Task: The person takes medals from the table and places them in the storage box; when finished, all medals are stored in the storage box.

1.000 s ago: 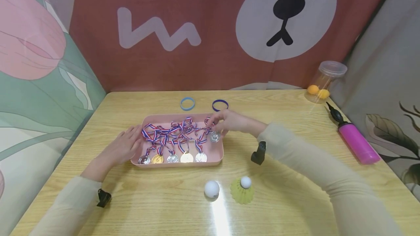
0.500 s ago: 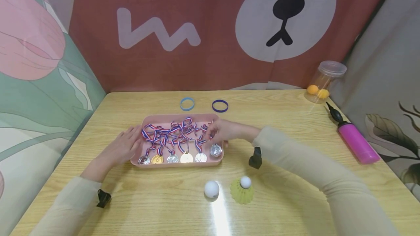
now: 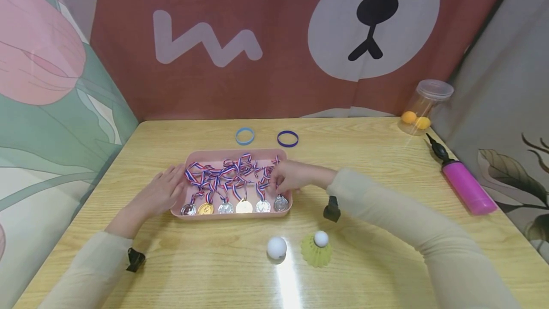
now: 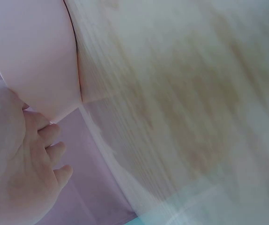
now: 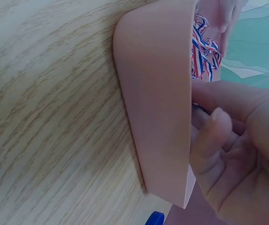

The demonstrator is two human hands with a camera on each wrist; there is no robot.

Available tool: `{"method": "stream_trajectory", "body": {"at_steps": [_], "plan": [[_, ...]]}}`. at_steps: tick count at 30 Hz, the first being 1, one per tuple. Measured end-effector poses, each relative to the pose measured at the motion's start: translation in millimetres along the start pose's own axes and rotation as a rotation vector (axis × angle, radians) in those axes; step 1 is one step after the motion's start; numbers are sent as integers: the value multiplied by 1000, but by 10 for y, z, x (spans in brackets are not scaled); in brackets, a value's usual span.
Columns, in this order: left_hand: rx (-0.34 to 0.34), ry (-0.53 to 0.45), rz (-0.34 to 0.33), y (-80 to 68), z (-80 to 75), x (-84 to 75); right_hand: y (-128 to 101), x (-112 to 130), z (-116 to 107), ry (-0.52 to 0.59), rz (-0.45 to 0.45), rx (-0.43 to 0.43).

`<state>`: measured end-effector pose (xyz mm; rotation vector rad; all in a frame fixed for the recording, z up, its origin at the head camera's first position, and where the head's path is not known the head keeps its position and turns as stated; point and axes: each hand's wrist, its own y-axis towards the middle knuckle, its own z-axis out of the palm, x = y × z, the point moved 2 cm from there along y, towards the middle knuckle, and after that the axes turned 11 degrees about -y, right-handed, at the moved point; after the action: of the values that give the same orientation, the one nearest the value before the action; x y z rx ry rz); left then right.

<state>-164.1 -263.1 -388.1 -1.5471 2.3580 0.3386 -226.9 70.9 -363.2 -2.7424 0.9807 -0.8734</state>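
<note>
A pink tray (image 3: 231,215) on the wooden table holds a row of gold and silver medals (image 3: 226,207) with red-white-blue ribbons (image 3: 223,173) bunched behind them. My right hand (image 3: 283,180) reaches over the tray's right end and pinches the ribbon of a silver medal (image 3: 280,203), which lies at the right end of the row. The right wrist view shows the curled fingers of the right hand (image 5: 237,154) over the tray wall (image 5: 155,108), beside the ribbons (image 5: 202,51). My left hand (image 3: 165,190) rests flat against the tray's left side, fingers straight; the left wrist view shows the left hand (image 4: 17,159) by the tray (image 4: 36,56).
Two blue wristbands (image 3: 245,136) (image 3: 288,138) lie behind the tray. A white ball (image 3: 276,247) and a yellow-green shuttlecock (image 3: 317,248) sit near the front. At the right are a pink pump (image 3: 465,182) and a clear jar (image 3: 422,107) with orange balls.
My right hand has drawn the silver medal from the tray's back right toward me and down into the right end of the row. The left hand has stayed put.
</note>
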Motion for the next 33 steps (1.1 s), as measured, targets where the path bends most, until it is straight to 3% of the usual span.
{"method": "stream_trajectory", "body": {"at_steps": [6, 15, 24, 33], "plan": [[-41, -26, 28, -14, 24, 18, 14, -8, 40, -70, -21, -3], [40, 11, -32, -2, 0, 1, 2, -4, 30, -106, -16, -19], [38, 12, -22, 25, 9, -8, -233, -142, -270, 18, 25, -187], [5, -56, -17, 29, -65, 72, -810, -370, -541, 56, 81, -416]]}}
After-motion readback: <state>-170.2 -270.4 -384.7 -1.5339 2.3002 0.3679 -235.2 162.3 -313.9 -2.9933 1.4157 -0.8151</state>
